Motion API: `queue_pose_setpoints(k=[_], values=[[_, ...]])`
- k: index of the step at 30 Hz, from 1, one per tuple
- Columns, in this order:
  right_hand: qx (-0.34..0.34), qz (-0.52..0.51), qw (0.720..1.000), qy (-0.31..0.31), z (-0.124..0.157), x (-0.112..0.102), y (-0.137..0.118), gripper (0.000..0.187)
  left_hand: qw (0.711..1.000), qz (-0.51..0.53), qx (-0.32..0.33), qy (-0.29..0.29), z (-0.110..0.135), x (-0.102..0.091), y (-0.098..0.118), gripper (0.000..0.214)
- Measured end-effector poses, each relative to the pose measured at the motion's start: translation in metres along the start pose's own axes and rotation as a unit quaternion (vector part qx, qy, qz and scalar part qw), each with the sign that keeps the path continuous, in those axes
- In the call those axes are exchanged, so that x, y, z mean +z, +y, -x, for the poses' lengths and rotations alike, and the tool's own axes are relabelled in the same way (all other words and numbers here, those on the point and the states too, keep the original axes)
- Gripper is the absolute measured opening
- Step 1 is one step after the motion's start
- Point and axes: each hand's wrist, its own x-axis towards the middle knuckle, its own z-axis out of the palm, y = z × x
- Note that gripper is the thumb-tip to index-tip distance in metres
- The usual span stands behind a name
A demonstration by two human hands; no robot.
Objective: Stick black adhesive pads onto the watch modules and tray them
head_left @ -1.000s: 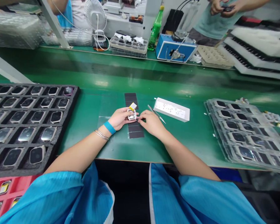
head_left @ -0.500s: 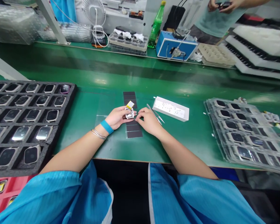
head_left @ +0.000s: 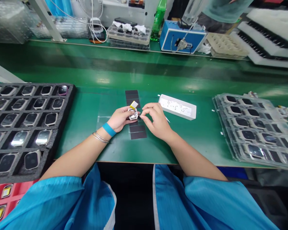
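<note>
Shifted farther off since the earlier frame, the right hand pinches its fingers, on what I cannot tell, beside the watch case my left hand grips over the mid-worktop, seemingly for steadiness.

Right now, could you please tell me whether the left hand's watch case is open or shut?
Open: the watch case shows its inner parts, and the yellow-edged battery juts beyond its rim.

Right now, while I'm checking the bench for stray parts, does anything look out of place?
Small white scraps lie loose on the green bench, left of the clear trays. One purple-rimmed watch sits among paler-rimmed ones in the foam tray.
</note>
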Motion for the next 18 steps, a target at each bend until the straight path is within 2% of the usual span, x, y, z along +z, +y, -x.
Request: queue_pose_setpoints(k=[3, 8, 13, 18], values=[[0.026, -0.066, 0.997, 0.036, -0.001, 0.003, -0.001, 0.011, 1.000, -0.014, 0.004, -0.009, 0.001, 0.002, -0.003, 0.011], [0.081, -0.188, 0.978, 0.045, 0.000, 0.011, 0.003, 0.009, 0.999, -0.041, 0.002, -0.021, 0.004, 0.004, -0.003, 0.015], [0.114, -0.177, 0.977, 0.015, -0.001, 0.009, 0.006, 0.009, 0.998, -0.054, 0.009, -0.025, 0.003, 0.003, -0.003, 0.016], [0.116, -0.195, 0.974, -0.016, -0.003, 0.008, 0.004, 0.017, 0.998, -0.053, 0.005, -0.032, 0.003, 0.003, -0.006, 0.020]])
